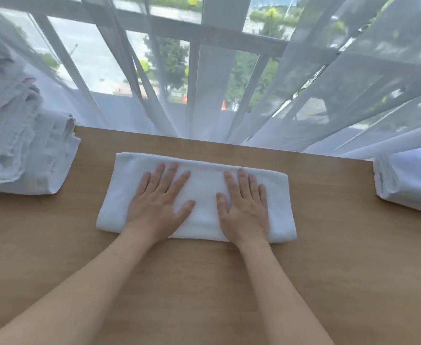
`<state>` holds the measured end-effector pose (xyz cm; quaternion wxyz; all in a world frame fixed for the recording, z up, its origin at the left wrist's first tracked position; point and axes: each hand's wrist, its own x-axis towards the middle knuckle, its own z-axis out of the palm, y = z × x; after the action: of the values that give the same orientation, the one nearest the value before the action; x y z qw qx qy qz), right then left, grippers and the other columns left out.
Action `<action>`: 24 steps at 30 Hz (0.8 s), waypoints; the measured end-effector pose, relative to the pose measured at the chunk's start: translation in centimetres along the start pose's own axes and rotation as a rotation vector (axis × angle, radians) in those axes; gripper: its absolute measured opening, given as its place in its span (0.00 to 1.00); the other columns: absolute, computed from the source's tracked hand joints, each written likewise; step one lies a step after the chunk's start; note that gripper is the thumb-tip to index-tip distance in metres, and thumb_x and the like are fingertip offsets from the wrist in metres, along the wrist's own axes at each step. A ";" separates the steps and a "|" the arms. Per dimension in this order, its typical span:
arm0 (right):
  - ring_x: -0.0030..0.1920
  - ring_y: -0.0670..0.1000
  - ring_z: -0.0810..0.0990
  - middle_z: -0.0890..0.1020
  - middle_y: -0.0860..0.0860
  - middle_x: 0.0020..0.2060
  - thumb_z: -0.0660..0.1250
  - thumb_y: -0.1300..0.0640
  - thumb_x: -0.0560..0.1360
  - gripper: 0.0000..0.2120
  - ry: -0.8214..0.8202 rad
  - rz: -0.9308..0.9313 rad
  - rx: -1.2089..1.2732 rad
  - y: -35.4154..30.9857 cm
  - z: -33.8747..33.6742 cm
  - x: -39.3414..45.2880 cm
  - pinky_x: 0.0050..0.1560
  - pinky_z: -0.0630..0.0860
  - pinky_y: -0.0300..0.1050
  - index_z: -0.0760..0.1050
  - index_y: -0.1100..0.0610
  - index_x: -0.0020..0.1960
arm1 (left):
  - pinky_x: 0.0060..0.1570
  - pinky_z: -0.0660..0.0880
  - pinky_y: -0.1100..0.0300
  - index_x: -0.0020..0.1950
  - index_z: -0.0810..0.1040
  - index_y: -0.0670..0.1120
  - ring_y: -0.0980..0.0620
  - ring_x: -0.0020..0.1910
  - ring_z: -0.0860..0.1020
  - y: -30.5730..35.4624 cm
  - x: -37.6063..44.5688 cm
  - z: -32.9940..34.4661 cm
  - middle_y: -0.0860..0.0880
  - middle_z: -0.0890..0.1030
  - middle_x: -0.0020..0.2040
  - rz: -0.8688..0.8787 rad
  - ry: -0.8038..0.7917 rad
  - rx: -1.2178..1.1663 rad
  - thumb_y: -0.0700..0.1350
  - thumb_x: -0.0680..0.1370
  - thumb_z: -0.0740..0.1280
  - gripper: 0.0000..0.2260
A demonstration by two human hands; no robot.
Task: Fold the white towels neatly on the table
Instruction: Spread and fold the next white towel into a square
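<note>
Towel, folded into a long band, lies near the middle of the tabletop, closer to its far edge. The left hand and the right hand both press flat on it, fingers straight and spread, grasping nothing. If they slide outward unevenly, the layers may shear and the near edge may lose its line. A loose pile at the far left corner and a folded stack at the right edge sit well apart.

No legible text anywhere (labels, signs included).
</note>
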<state>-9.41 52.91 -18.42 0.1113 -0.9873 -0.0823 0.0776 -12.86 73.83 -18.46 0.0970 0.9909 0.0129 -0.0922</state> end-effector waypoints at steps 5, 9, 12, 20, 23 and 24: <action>0.80 0.47 0.37 0.41 0.44 0.81 0.40 0.35 0.80 0.29 -0.023 0.153 -0.031 4.4 -1.2 0.4 0.78 0.36 0.55 0.40 0.38 0.80 | 0.77 0.34 0.50 0.80 0.37 0.61 0.54 0.78 0.31 -0.6 -0.1 -0.1 0.57 0.33 0.80 -0.041 0.004 -0.006 0.70 0.76 0.37 0.33; 0.79 0.45 0.36 0.42 0.42 0.81 0.39 0.34 0.79 0.29 -0.014 0.145 0.000 5.8 -1.4 1.0 0.78 0.39 0.57 0.41 0.36 0.79 | 0.78 0.35 0.50 0.80 0.38 0.62 0.54 0.79 0.33 -0.7 0.0 0.2 0.58 0.34 0.80 -0.037 0.027 -0.011 0.70 0.76 0.38 0.33; 0.80 0.45 0.39 0.46 0.43 0.81 0.42 0.37 0.81 0.28 0.037 0.124 0.042 6.0 -1.2 1.3 0.79 0.41 0.56 0.46 0.38 0.80 | 0.78 0.35 0.50 0.80 0.38 0.62 0.55 0.79 0.33 -0.8 -0.1 0.3 0.57 0.36 0.81 -0.039 0.043 -0.011 0.69 0.77 0.39 0.32; 0.80 0.53 0.55 0.61 0.54 0.79 0.58 0.56 0.83 0.24 0.252 0.132 0.243 5.9 -1.5 0.6 0.79 0.52 0.52 0.63 0.57 0.78 | 0.77 0.33 0.50 0.81 0.39 0.61 0.54 0.79 0.34 -1.5 -0.8 -0.3 0.56 0.36 0.81 -0.212 0.030 -0.031 0.64 0.81 0.39 0.28; 0.76 0.58 0.63 0.65 0.55 0.77 0.64 0.53 0.80 0.25 0.269 0.295 0.279 5.3 -1.9 0.2 0.72 0.59 0.55 0.65 0.57 0.76 | 0.78 0.40 0.48 0.81 0.42 0.62 0.51 0.81 0.40 -3.4 -2.0 -0.9 0.56 0.39 0.82 -0.443 0.027 -0.122 0.63 0.82 0.46 0.28; 0.72 0.60 0.67 0.68 0.56 0.74 0.65 0.52 0.79 0.26 0.287 0.373 0.285 4.9 -2.0 0.0 0.68 0.62 0.56 0.67 0.56 0.75 | 0.78 0.42 0.48 0.81 0.45 0.61 0.51 0.81 0.43 -3.8 -2.4 -1.1 0.55 0.42 0.82 -0.495 0.031 -0.175 0.63 0.82 0.48 0.28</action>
<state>-8.38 47.74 -17.59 0.2436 -0.9606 0.1293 -0.0331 -15.14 77.71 -17.66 0.1566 0.9467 0.2643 -0.0965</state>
